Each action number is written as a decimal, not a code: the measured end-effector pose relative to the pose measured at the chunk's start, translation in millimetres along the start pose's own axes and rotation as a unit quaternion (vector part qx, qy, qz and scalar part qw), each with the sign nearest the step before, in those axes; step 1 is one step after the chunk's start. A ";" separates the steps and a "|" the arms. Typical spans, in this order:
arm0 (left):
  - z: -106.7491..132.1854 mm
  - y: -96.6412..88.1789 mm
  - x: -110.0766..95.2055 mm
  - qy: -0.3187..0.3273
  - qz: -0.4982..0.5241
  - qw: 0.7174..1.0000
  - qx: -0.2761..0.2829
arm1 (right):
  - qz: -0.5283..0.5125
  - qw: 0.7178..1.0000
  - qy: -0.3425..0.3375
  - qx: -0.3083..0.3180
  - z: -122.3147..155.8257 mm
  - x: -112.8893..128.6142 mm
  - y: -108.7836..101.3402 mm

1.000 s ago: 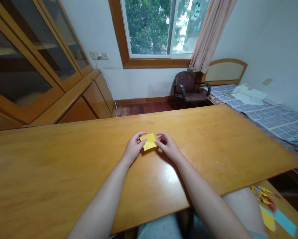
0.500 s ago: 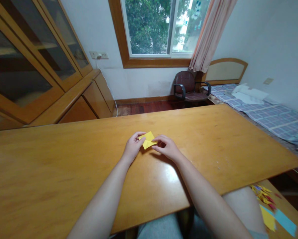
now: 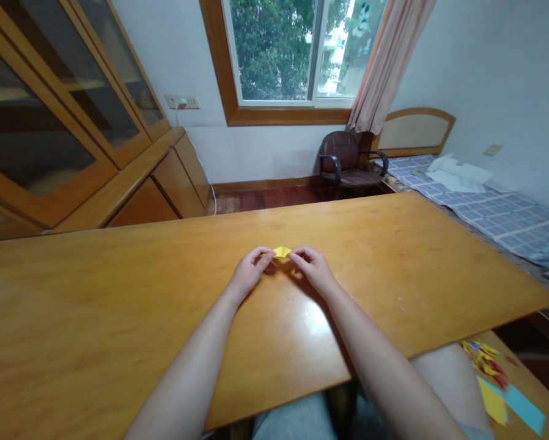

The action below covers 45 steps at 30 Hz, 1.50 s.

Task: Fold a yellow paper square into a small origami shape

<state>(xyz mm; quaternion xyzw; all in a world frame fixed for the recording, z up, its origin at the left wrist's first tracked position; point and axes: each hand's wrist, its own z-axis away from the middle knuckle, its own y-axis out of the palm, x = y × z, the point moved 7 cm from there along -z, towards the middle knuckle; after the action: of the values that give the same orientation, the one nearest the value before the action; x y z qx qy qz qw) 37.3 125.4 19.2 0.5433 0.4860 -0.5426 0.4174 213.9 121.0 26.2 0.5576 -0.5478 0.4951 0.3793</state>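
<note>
A small folded piece of yellow paper [image 3: 282, 252] is held just above the wooden table [image 3: 118, 293], near its middle. My left hand [image 3: 248, 272] pinches its left side with closed fingers. From the other side, my right hand [image 3: 313, 269] pinches the paper's right end. Most of the paper is hidden between my fingertips; only a small yellow tip shows.
Coloured paper sheets and scraps [image 3: 494, 379] lie on a low surface at the bottom right. A dark chair [image 3: 348, 160] stands under the window, a bed [image 3: 485, 201] runs along the right wall, and wooden cabinets [image 3: 73, 140] line the left.
The yellow paper has been folded smaller. My two hands have come closer together, and now cover most of it.
</note>
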 end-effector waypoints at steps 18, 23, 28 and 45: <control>-0.9 -2.3 4.2 -0.013 -0.018 1.000 -0.015 | 0.011 1.000 -0.028 -0.004 -0.1 -1.3 1.8; -0.9 -2.4 3.4 -0.022 0.015 0.999 -0.018 | 0.065 0.995 -0.071 0.006 2.4 8.3 3.7; -1.7 -1.2 6.0 -0.020 0.037 0.999 -0.017 | 0.013 0.999 -0.028 0.007 3.4 2.5 5.6; 1.1 4.1 -1.0 0.079 -0.048 0.996 0.010 | -0.115 0.993 0.026 -0.024 -2.0 -4.1 0.6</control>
<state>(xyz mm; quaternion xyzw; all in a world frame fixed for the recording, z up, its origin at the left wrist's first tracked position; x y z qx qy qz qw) 41.3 123.5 19.8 0.5647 0.5379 -0.5219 0.3455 213.4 123.9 22.7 0.5947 -0.4818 0.4487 0.4613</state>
